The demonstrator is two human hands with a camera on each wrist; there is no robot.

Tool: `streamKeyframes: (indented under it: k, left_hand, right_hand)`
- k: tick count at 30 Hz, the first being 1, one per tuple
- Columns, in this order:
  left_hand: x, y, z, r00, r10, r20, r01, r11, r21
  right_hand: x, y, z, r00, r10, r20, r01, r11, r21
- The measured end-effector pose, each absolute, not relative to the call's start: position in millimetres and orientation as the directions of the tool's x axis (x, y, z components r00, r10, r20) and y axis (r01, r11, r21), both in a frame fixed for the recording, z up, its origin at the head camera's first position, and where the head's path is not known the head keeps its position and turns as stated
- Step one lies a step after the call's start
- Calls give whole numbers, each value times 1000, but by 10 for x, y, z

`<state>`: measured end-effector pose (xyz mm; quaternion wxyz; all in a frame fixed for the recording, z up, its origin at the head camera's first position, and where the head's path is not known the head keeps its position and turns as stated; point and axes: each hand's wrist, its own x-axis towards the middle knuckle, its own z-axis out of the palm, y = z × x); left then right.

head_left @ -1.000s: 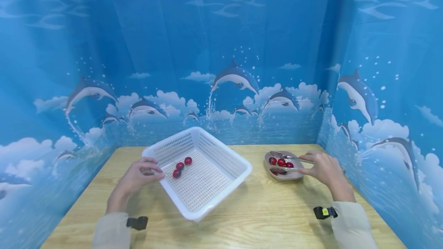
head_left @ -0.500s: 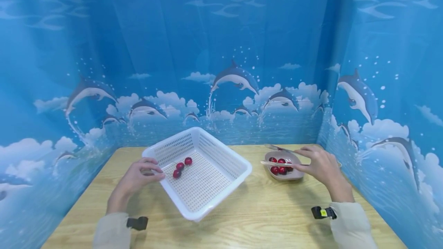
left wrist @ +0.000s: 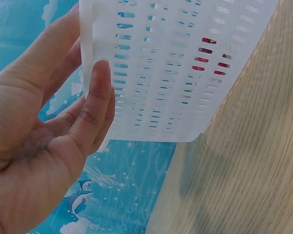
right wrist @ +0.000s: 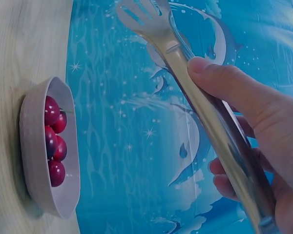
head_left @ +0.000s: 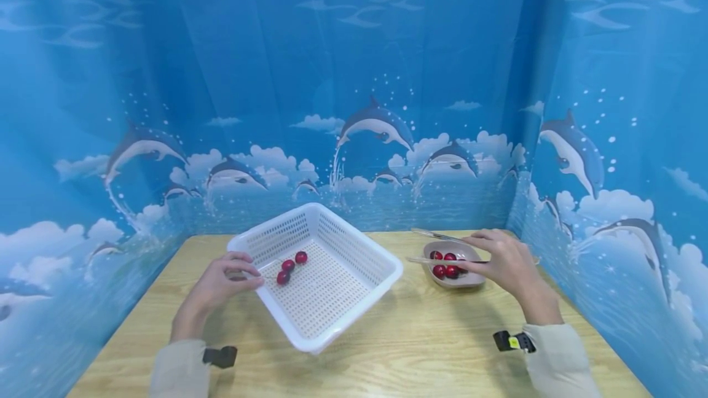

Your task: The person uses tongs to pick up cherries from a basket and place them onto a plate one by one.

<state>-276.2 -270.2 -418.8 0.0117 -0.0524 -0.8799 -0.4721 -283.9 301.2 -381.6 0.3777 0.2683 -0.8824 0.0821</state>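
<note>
In the head view my left hand [head_left: 218, 284] grips the left rim of a white perforated plastic basket [head_left: 354, 253]. The left wrist view shows that hand's fingers on both sides of the basket wall [left wrist: 141, 87]. Three red cherries [head_left: 288, 265] lie on the basket's floor. With my right hand [head_left: 511, 266] I hold metal serving tongs [head_left: 442, 236] over a small light bowl [head_left: 459, 283]. The tongs' arms are spread, and I see nothing between their tips. Several cherries [right wrist: 51, 141] sit in the bowl, as the right wrist view shows.
A wooden table [head_left: 420, 349] carries everything. Blue dolphin-print curtains [head_left: 354, 78] enclose it at the back and on both sides. The basket stands left of the bowl, with a strip of tabletop between them.
The tongs have risen out of the bowl and moved slightly left and back, their arms still spread. The left hand and the basket have stayed in place.
</note>
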Motion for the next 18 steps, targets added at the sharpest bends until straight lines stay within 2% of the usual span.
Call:
streamKeyframes:
  k: [4, 10, 18]
  left_hand:
    - [-2764, -2697, -4188, -996, 67, 55, 83, 554, 828]
    - [-2758, -2689, -4183, -997, 56, 46, 69, 560, 825]
    - [-2770, -2695, -4190, -996, 63, 58, 83, 557, 827]
  right_hand:
    - [-2842, 2975, -3816, -559, -421, 715, -549, 833, 61]
    - [-2857, 2939, -3818, -505, -458, 732, -585, 805, 100]
    - [-2853, 2916, -3815, -499, -450, 740, -588, 804, 92]
